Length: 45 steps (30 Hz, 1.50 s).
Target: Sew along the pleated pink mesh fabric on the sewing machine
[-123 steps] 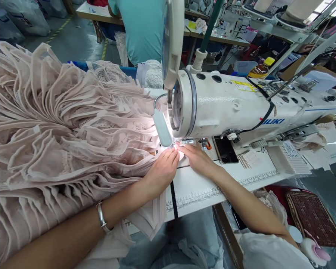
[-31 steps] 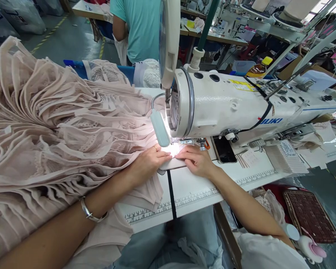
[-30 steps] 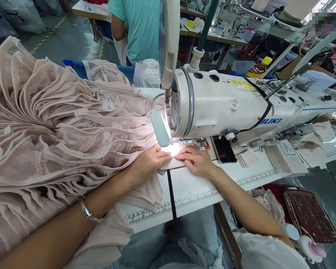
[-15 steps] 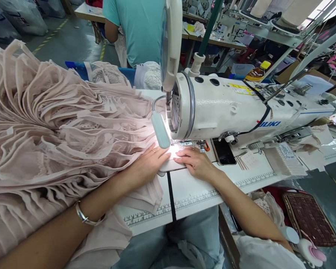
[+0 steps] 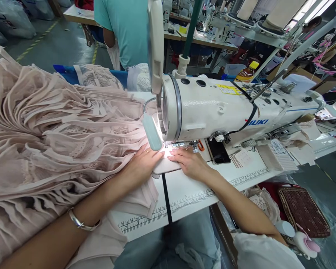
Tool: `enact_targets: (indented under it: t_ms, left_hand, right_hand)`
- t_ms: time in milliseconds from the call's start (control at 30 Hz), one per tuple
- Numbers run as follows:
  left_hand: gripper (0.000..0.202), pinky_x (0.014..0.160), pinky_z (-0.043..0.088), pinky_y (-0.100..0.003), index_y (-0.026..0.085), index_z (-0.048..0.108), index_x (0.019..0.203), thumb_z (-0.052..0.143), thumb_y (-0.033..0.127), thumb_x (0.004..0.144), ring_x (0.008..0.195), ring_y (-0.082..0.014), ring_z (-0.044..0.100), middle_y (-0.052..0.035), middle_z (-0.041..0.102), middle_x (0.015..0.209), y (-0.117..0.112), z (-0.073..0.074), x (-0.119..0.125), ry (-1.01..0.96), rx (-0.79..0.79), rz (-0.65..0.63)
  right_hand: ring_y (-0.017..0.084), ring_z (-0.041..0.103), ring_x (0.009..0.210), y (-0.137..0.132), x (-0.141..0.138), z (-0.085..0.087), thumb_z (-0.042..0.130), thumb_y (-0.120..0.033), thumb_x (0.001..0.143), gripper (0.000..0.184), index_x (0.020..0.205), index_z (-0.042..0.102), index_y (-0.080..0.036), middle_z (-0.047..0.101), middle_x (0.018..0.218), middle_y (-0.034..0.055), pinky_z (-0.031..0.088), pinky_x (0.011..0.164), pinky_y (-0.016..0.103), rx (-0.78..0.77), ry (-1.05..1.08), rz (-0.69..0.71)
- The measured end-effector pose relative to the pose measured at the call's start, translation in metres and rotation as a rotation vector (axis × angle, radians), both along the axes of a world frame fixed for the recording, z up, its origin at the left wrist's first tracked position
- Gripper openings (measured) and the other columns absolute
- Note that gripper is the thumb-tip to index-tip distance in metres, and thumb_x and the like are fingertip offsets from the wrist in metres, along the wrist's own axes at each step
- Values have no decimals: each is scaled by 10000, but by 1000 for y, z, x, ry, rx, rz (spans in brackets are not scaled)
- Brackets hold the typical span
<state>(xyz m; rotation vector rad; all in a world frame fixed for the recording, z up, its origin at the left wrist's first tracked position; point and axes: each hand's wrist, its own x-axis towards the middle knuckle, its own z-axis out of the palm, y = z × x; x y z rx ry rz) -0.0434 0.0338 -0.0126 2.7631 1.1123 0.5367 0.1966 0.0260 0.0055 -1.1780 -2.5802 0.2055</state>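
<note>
Under the head of a white sewing machine (image 5: 201, 108), my left hand (image 5: 144, 162) lies with its fingers stretched out on pale pink fabric by the lit needle area. The fabric there is overexposed, so its edges are hard to make out. My right hand (image 5: 190, 163) rests just to the right, fingers extended and slightly apart, its fingertips close to the left ones. A pale green lamp (image 5: 152, 132) hangs directly above my left fingertips and hides part of them. Beside my left arm is a large heap of pale pink lace-trimmed garments (image 5: 72, 138).
A phone (image 5: 218, 150) lies right of my right hand, near a white box (image 5: 277, 155). A ruler tape (image 5: 193, 200) runs along the table's front edge. A bottle of yellow oil (image 5: 246, 73) stands behind the machine. A person in a teal shirt (image 5: 126, 31) sits beyond the table.
The camera view has shifted, so the machine and table appear farther left. Both hands stay by the needle area, with little visible change in their pose.
</note>
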Motion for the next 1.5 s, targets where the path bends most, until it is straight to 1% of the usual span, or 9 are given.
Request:
enact_targets:
  t_ms: [167,333,467,733,967,1167,1333,1433,1500]
  left_hand:
    - [276,936,475,-402,176,628,1089,371,136,996,1127,-255,549,-111,656,1138,-1,4,3,-71,109,59]
    - [301,784,474,-352,186,622,855,368,104,994,867,-227,547,-73,623,843,-6,14,4,-37,331,155]
    - [319,746,449,-341,201,592,773,384,114,999,809,-219,531,-53,594,768,-8,16,4,-18,392,181]
    - [325,718,394,-339,193,576,781,359,110,1009,742,-209,514,-39,586,725,-10,17,4,-7,357,121]
    - [320,663,373,-338,200,535,772,339,100,1003,637,-191,470,-26,572,715,-11,20,7,106,285,80]
    - [244,666,390,-355,182,578,876,383,45,928,704,-231,546,-69,608,758,-19,22,12,240,213,238]
    - [320,592,366,-348,141,612,928,369,-45,836,599,-223,559,-78,609,660,-23,23,19,273,197,304]
    - [292,564,352,-342,130,619,870,389,-44,818,569,-229,570,-87,600,623,-10,20,22,224,129,348]
    - [278,568,360,-354,141,612,815,386,-21,829,584,-241,572,-103,601,637,4,17,22,116,70,319]
  right_hand:
    - [217,628,1104,-1,-6,3,456,-38,898,437,1196,691,-254,699,1229,42,519,888,363,-48,-72,-49]
    - [210,630,1052,0,-9,3,440,-23,882,480,1240,660,-257,678,1258,44,505,908,377,-82,-107,-91]
    - [250,613,1122,0,-11,2,430,-25,875,525,1309,629,-242,644,1324,80,475,994,446,-101,-148,-112]
    - [263,573,1224,3,-8,-6,338,34,839,671,1431,518,-226,583,1433,89,509,984,465,-73,-144,-54]
    - [253,566,1255,6,-7,-2,306,19,876,581,1380,518,-180,611,1391,118,490,991,438,-128,-173,-40]
    - [259,613,1148,10,-2,-5,339,7,838,651,1429,455,-240,626,1353,93,489,935,417,-153,-165,-54]
    - [268,651,860,18,-1,-23,419,-146,934,371,1260,574,-231,695,996,107,515,796,394,-133,-132,-198]
    - [280,631,865,21,-4,-29,424,-91,914,298,1077,634,-227,676,875,109,501,846,416,-20,-152,-157]
    - [281,618,877,21,-5,-26,417,-59,893,326,1072,635,-223,672,868,103,490,867,428,25,-187,-119]
